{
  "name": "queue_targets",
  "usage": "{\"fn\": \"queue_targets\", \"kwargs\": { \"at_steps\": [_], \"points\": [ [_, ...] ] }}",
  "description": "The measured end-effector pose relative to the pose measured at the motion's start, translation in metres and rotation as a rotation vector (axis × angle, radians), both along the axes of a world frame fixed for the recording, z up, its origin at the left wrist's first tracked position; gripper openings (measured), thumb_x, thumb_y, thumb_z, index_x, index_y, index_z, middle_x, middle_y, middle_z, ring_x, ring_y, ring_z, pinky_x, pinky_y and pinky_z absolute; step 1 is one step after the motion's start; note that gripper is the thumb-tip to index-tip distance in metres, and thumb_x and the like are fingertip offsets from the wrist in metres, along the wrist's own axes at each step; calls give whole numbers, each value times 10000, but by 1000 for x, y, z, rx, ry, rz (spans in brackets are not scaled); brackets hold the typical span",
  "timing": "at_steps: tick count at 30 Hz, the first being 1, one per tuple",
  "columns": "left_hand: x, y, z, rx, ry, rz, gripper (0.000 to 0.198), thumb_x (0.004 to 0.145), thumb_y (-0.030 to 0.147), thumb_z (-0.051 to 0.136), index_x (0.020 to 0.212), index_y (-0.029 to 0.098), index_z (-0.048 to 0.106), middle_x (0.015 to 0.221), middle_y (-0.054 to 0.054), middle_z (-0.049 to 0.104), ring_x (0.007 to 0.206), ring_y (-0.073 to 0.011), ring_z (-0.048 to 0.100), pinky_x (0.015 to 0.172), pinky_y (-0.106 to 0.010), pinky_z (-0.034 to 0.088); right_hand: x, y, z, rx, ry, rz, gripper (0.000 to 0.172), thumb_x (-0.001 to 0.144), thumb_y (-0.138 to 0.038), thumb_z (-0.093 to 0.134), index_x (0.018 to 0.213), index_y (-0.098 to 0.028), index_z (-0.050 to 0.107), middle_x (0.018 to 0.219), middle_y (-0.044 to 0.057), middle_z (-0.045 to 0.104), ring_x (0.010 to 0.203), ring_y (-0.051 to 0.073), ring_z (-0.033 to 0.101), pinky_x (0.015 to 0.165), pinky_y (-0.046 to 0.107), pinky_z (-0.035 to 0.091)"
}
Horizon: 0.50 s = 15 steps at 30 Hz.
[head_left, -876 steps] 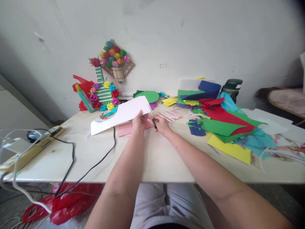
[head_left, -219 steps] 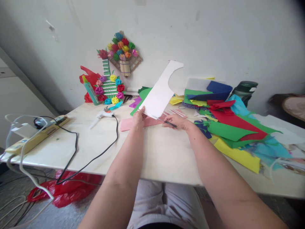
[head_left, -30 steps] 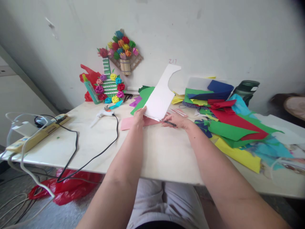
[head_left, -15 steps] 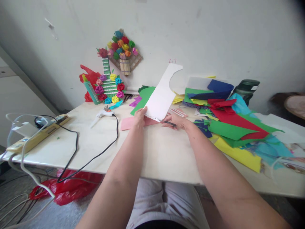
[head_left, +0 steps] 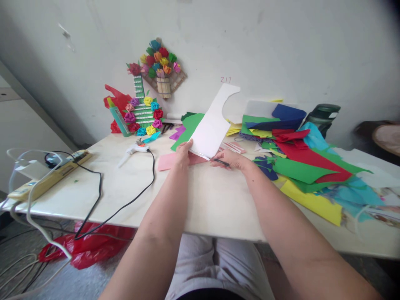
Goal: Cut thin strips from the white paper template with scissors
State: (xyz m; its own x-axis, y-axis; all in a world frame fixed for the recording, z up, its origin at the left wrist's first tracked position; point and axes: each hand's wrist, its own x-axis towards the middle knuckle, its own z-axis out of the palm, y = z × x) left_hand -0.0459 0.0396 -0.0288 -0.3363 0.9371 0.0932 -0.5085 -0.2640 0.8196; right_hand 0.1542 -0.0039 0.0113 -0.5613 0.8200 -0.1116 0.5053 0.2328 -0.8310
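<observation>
My left hand pinches the near edge of a white sheet of card that stands tilted up and away, its far end cut in a curve. My right hand grips black-handled scissors whose blades lie along the sheet's bottom edge. Beneath both hands a pink sheet lies flat on the pale table.
A glue gun with a black cord lies to the left, near a yellow power strip. Paper-flower crafts stand at the wall. Coloured paper sheets pile up on the right, with thin pink strips and a dark bottle.
Over the last second almost nothing has shifted; the white sheet's top leans slightly further right. Long before, the sheet pointed left; it has been turned to stand up and away.
</observation>
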Motion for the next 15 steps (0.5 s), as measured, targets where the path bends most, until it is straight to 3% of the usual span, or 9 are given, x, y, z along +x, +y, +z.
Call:
{"fn": "queue_targets", "kwargs": {
  "at_steps": [15],
  "points": [
    [0, -11, 12, -23, 19, -47, 298, 479, 284, 802, 614, 139, 579, 617, -24, 589, 619, -145, 563, 604, -264, 444, 1, 0, 6, 50, -35, 34, 478, 583, -508, 732, 835, -102, 720, 412, -67, 404, 337, 25, 287, 352, 195, 187]
  ]
}}
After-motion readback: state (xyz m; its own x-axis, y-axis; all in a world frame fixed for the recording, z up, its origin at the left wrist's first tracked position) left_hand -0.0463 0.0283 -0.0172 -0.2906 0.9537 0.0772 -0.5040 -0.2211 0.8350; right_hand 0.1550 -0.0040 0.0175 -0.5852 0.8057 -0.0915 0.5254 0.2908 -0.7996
